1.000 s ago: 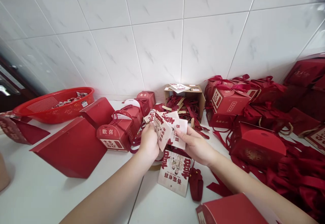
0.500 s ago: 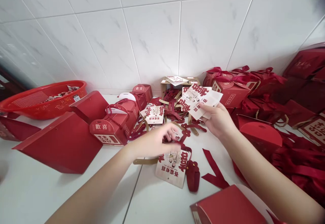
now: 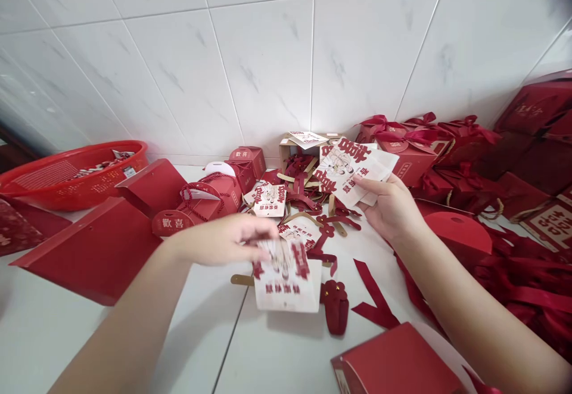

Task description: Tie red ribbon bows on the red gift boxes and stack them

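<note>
My right hand (image 3: pixel 389 208) pinches several printed white cards (image 3: pixel 351 173), fanned out, with red lettering and a drawn figure. My left hand (image 3: pixel 241 240), a little blurred, has its thumb and fingers closed on the edge of another white card (image 3: pixel 286 289) of the same print, tilted over the table. Just right of that card lies a dark red felt strap (image 3: pixel 336 310) with a flower-shaped end. Beyond the left hand, more cards (image 3: pixel 270 200) rest among a heap of red and tan straps (image 3: pixel 304 194).
A small cardboard box (image 3: pixel 290 146) spills straps by the tiled wall. Red gift boxes (image 3: pixel 214 194) stand left, near an open red box (image 3: pixel 93 251) and a red plastic basket (image 3: pixel 75 173). Ribboned boxes (image 3: pixel 411 149), loose ribbon (image 3: pixel 375 295) and another red box (image 3: pixel 397 361) are on the right.
My left hand has moved left and taken hold of the card that lay on the table, raising it off the surface. The right hand keeps its cards almost where they were.
</note>
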A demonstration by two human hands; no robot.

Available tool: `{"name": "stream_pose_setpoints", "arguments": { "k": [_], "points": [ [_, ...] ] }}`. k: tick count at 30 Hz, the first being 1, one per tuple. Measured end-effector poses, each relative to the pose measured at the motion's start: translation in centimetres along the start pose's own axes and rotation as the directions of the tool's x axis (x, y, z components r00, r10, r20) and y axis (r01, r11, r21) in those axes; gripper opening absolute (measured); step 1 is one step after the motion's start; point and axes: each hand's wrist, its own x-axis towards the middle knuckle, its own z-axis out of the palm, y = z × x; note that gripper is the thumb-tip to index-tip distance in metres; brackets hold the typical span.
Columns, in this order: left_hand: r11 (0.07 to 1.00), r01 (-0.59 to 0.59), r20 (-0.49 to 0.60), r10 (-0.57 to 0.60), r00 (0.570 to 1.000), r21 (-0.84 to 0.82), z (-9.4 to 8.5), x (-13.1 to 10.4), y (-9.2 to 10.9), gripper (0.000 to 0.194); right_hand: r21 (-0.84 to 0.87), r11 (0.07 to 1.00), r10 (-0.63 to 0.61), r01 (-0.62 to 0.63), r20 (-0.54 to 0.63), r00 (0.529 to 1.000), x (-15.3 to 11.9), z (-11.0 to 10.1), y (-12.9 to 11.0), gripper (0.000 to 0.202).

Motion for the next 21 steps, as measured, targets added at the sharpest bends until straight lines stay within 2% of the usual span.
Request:
{"name": "stream_pose_setpoints", "arguments": {
  "k": [1, 2, 4, 5, 6, 7, 9, 10, 12, 13, 14, 15, 16, 17, 18, 19, 21],
  "points": [
    [0.989, -0.057, -0.14, 0.038, 0.989, -0.134, -0.4, -0.1, 0.0, 0.009, -0.009, 1.0, 0.025, -0.025, -0.003, 1.0, -0.1, 0.1, 0.3, 0.033],
    [0.96, -0.133, -0.295, 0.056, 0.954, -0.245, -0.4, 0.1, 0.1, 0.012, -0.019, 0.998, 0.054, -0.054, -0.01, 0.999, -0.3, 0.3, 0.7, 0.034],
    [0.883, -0.28, -0.539, 0.036, 0.842, -0.378, 0.3, 1.0, -0.1, 0.017, -0.014, 0.99, 0.138, -0.138, -0.003, 0.99, -0.8, 0.7, 1.6, 0.033],
    [0.849, -0.328, -0.609, 0.009, 0.793, -0.414, 0.8, 1.7, -0.3, 0.018, 0.001, 0.98, 0.199, -0.199, 0.036, 0.979, -1.1, 0.9, 2.0, 0.03],
    [0.82, -0.355, -0.646, -0.023, 0.763, -0.449, 1.4, 2.4, -0.4, 0.019, 0.016, 0.964, 0.261, -0.264, 0.102, 0.96, -1.3, 1.1, 2.3, 0.027],
    [0.795, -0.362, -0.656, -0.059, 0.753, -0.487, 1.9, 2.9, -0.6, 0.019, 0.028, 0.945, 0.315, -0.325, 0.182, 0.932, -1.4, 1.2, 2.6, 0.028],
    [0.745, -0.358, -0.638, -0.117, 0.761, -0.563, 2.3, 3.6, -0.9, 0.019, 0.044, 0.921, 0.359, -0.387, 0.291, 0.887, -1.3, 1.1, 2.9, 0.036],
    [0.716, -0.355, -0.62, -0.139, 0.772, -0.602, 2.2, 3.7, -0.9, 0.018, 0.06, 0.925, 0.346, -0.376, 0.279, 0.896, -1.1, 1.0, 2.9, 0.036],
    [0.665, -0.372, -0.61, -0.161, 0.776, -0.648, 1.4, 3.3, -0.8, 0.017, 0.116, 0.95, 0.276, -0.289, 0.116, 0.954, -0.3, 0.6, 3.0, 0.029],
    [0.652, -0.404, -0.639, -0.162, 0.752, -0.641, 1.0, 3.0, -0.7, 0.017, 0.138, 0.963, 0.233, -0.231, 0.003, 0.972, 0.1, 0.4, 3.0, 0.025],
    [0.655, -0.449, -0.691, -0.158, 0.705, -0.608, 0.6, 2.8, -0.5, 0.017, 0.149, 0.973, 0.19, -0.175, -0.094, 0.977, 0.4, 0.3, 3.0, 0.022],
    [0.669, -0.497, -0.754, -0.149, 0.64, -0.553, 0.4, 2.6, -0.3, 0.017, 0.148, 0.98, 0.157, -0.134, -0.153, 0.976, 0.6, 0.2, 3.0, 0.019],
    [0.692, -0.528, -0.806, -0.131, 0.578, -0.491, 0.5, 2.5, -0.2, 0.018, 0.141, 0.983, 0.136, -0.114, -0.163, 0.977, 0.6, 0.3, 3.1, 0.018],
    [0.723, -0.533, -0.834, -0.107, 0.541, -0.439, 0.8, 2.6, -0.1, 0.018, 0.13, 0.984, 0.134, -0.119, -0.114, 0.984, 0.4, 0.4, 3.2, 0.018],
    [0.763, -0.506, -0.84, -0.088, 0.535, -0.402, 1.3, 2.8, -0.2, 0.018, 0.114, 0.982, 0.15, -0.147, -0.016, 0.989, 0.0, 0.6, 3.4, 0.019],
    [0.81, -0.452, -0.832, -0.076, 0.549, -0.373, 2.1, 3.1, -0.3, 0.018, 0.088, 0.977, 0.182, -0.192, 0.116, 0.976, -0.6, 0.9, 3.6, 0.023],
    [0.902, -0.324, -0.819, -0.053, 0.572, -0.284, 3.6, 4.0, -0.8, 0.018, -0.021, 0.973, 0.222, -0.231, 0.377, 0.899, -2.0, 1.4, 4.2, 0.035]
  ]
}}
